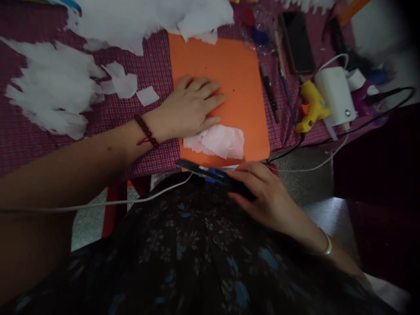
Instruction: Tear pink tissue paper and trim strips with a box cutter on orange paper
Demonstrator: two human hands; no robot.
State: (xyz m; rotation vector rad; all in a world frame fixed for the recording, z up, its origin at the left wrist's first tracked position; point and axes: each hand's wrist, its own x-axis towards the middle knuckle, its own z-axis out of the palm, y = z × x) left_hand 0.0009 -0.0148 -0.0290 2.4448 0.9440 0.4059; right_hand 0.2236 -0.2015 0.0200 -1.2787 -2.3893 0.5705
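Note:
My left hand [193,107] lies flat with fingers spread on an orange sheet [243,74] on the table. Just below its thumb, torn pieces of thin white paper [226,141] rest on the sheet's lower part. My right hand [262,188] is closed around the dark handles of scissors [215,176] with blue parts. They are held at the table's near edge, just below the sheet, with the blades pointing left. Blur hides whether the blades are apart.
Torn white paper heaps [59,87] lie to the left, with a larger white pile [131,22] behind. On the right are a pen [269,92], a phone [298,41], a yellow glue gun [311,107] and a white box [335,96]. A white cable [157,194] crosses my lap.

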